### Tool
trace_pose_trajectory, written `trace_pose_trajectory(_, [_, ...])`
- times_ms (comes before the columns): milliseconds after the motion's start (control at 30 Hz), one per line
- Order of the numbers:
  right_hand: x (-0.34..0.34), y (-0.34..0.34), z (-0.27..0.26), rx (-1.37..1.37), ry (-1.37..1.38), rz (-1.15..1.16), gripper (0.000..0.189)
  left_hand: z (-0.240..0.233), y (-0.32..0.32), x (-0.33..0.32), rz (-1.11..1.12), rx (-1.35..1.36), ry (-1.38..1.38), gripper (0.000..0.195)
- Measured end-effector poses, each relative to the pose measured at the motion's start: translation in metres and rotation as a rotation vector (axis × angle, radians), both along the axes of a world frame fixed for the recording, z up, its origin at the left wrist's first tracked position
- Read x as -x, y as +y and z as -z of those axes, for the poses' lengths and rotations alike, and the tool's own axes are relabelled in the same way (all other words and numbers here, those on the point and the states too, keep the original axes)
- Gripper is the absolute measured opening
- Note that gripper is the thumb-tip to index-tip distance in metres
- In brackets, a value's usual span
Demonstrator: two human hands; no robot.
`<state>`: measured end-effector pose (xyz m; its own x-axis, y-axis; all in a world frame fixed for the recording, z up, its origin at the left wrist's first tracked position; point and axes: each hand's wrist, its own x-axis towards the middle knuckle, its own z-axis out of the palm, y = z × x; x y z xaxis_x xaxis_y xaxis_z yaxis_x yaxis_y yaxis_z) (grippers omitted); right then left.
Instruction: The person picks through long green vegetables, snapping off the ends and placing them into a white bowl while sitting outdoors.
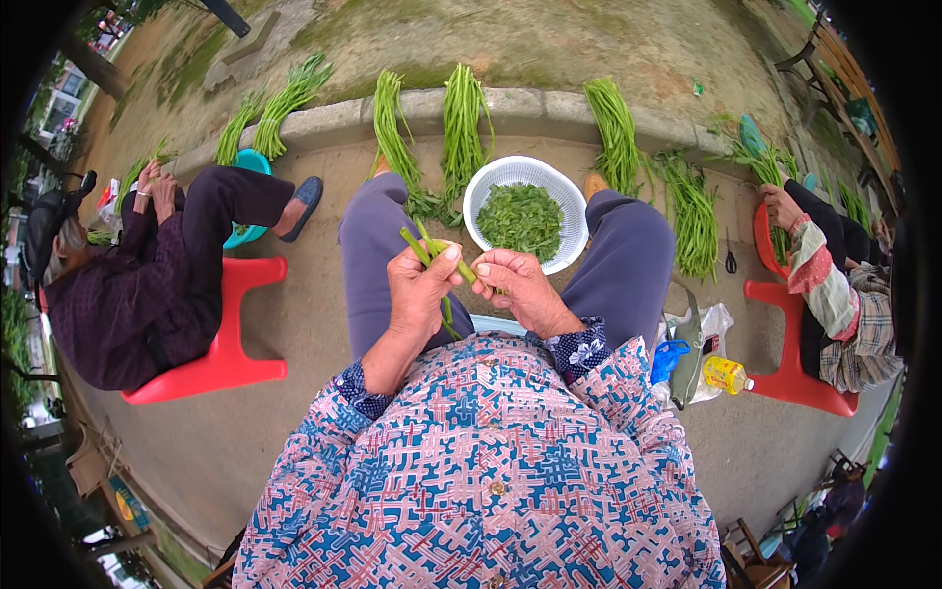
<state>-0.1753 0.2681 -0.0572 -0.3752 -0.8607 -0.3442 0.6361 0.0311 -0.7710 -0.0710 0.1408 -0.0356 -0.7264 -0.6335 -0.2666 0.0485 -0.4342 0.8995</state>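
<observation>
Several green vegetable stems (416,246) are pinched in my left hand (425,283), between thumb and fingers above my lap. My right hand (526,286) grips the near end of a stem with thumb and forefinger, close beside the left. Cut ends point up past my left thumb, and a thin piece (447,313) hangs below that hand. Just beyond my hands, between my knees, stands a white plastic colander (482,193) holding chopped or torn green leaves (519,221).
Bundles of long green stems (462,121) lean on the stone curb (353,118). People sit on red plastic stools (239,331) at both sides. To my right lie scissors (730,259), a plastic bag (710,324) and a yellow-labelled bottle (725,375).
</observation>
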Motion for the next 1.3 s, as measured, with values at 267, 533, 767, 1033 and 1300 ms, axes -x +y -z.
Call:
trace_pose_trajectory(267, [-0.002,0.001,-0.005,-0.045,0.328,-0.027,0.015,0.001,0.005,0.001,0.071,-0.004,-0.057,0.010])
trace_pose_trajectory(533, [-0.006,0.000,0.009,-0.116,0.658,0.003,0.012,0.006,0.007,-0.001,0.040,0.191,-0.017,0.009])
trace_pose_trajectory(767, [-0.011,-0.006,0.013,-0.138,0.361,0.088,0.014,0.004,0.015,-0.002,-0.014,0.368,0.042,0.009])
trace_pose_trajectory(1033, [0.005,0.004,0.010,-0.123,-0.107,0.186,0.009,-0.007,0.006,0.000,0.006,0.181,0.069,0.005])
trace_pose_trajectory(1300, [-0.001,0.001,0.001,-0.027,-0.007,-0.022,0.012,0.005,0.003,0.000,0.062,0.077,0.021,0.006])
